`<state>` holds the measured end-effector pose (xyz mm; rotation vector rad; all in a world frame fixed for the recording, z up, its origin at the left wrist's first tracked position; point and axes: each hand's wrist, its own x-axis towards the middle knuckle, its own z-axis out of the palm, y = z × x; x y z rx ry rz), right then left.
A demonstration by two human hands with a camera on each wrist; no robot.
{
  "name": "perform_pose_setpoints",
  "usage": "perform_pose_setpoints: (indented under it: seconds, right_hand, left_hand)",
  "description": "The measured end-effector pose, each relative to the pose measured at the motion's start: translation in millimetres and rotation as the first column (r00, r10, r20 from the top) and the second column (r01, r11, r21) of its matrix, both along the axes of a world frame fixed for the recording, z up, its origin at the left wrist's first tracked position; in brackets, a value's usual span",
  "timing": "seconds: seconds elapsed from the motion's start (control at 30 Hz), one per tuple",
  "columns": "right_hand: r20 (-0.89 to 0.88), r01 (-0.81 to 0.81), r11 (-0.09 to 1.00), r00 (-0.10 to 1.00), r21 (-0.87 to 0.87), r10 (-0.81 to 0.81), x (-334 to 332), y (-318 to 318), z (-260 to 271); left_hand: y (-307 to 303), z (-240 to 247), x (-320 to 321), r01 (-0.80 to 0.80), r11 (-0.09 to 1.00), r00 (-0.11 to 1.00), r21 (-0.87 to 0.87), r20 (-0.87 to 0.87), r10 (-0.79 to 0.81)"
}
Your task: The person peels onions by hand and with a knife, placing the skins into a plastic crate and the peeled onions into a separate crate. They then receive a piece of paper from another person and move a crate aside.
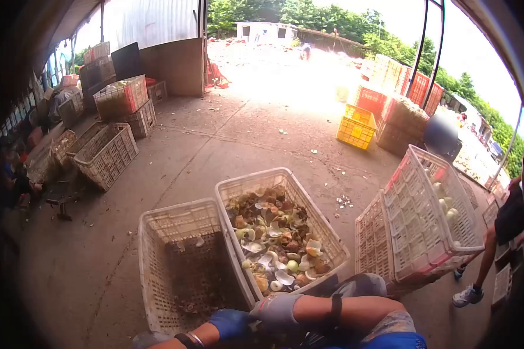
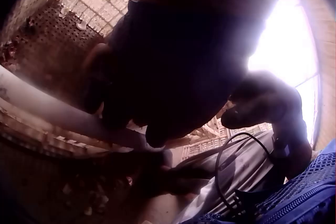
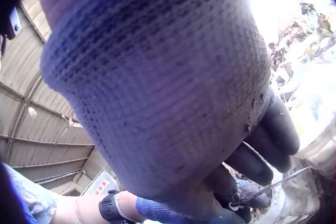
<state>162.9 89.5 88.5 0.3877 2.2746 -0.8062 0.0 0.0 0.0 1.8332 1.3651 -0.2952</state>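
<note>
Open-sided shed (image 1: 172, 67), concrete floor (image 1: 250, 145): the gloved hands meet by the near rims of the scrap-filled crate (image 1: 319, 210) and darker crate (image 1: 150, 279); right hand (image 1: 276, 309) curls fingers round a thin blade (image 3: 286, 180), partly hidden; left hand's (image 1: 230, 324) finger state, shadowed, cannot be told

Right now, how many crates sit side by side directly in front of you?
2: the left crate, holding few scraps, and the right crate, heaped with peelings. Another could be hidden.
</note>
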Motion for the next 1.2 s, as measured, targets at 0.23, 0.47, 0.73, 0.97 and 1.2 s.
perform_pose_setpoints:
  seconds: [0.23,0.47,0.73,0.97,1.2]
  right_hand:
    - [-0.019,0.016,1.0,1.0,-0.011,-0.016,0,0,-1]
    - [-0.016,-0.006,1.0,1.0,-0.001,0.006,-1,-2,-6]
    - [-0.083,0.024,1.0,0.996,-0.014,-0.025,2,-1,-13]
    - [-0.044,0.004,1.0,0.999,-0.026,-0.005,1,0,-11]
    - [-0.081,-0.002,1.0,0.997,-0.013,0.001,2,-1,-8]
  left_hand:
    - [-1,3,0,-0.013,1.0,1.0,0.009,0.019,0.013]
    - [1,4,0,-0.013,0.997,1.0,-0.073,-0.011,0.013]
    - [3,11,2,-0.016,0.996,1.0,-0.085,-0.022,0.014]
    - [1,0,0,-0.019,0.998,1.0,-0.068,-0.013,0.018]
    - [1,7,0,-0.012,0.998,1.0,-0.063,-0.007,0.012]
